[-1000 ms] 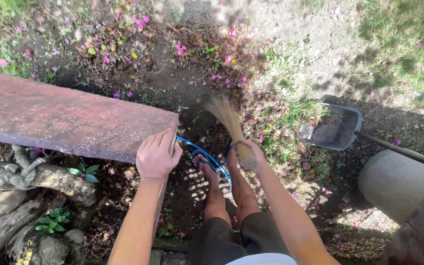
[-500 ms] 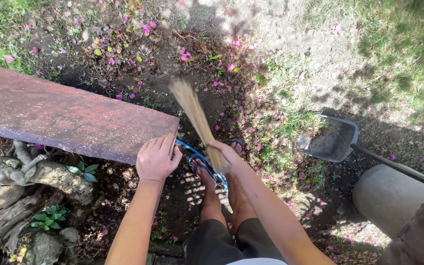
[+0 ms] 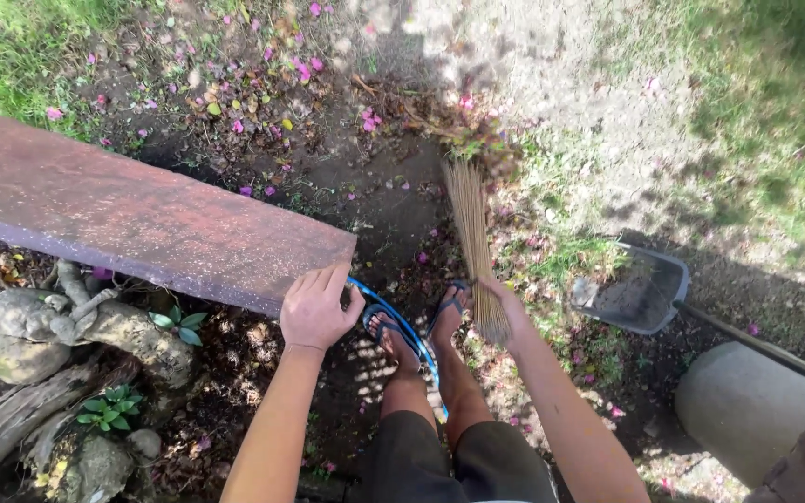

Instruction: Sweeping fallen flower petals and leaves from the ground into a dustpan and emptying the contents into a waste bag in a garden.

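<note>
My right hand (image 3: 498, 305) grips a bundle-style stick broom (image 3: 472, 228) whose bristle tips reach the dirt among pink petals and dry leaves (image 3: 440, 116). My left hand (image 3: 317, 310) rests with its fingers curled over the corner of a reddish stone bench slab (image 3: 132, 219). My two feet in sandals (image 3: 414, 328) stand on dark soil just right of the bench. A blue hose (image 3: 393, 317) curves under the bench corner past my feet.
A grey dustpan (image 3: 634, 289) with a long dark handle lies on the ground at the right. A pale round concrete object (image 3: 747, 405) sits at the lower right. Gnarled roots and stones (image 3: 67, 326) with small plants lie under the bench. Grass borders the top corners.
The broom has swung from the left to the right, its bristles now pointing up-right toward the leaf pile. My left hand stays on the bench corner. The view shifted slightly.
</note>
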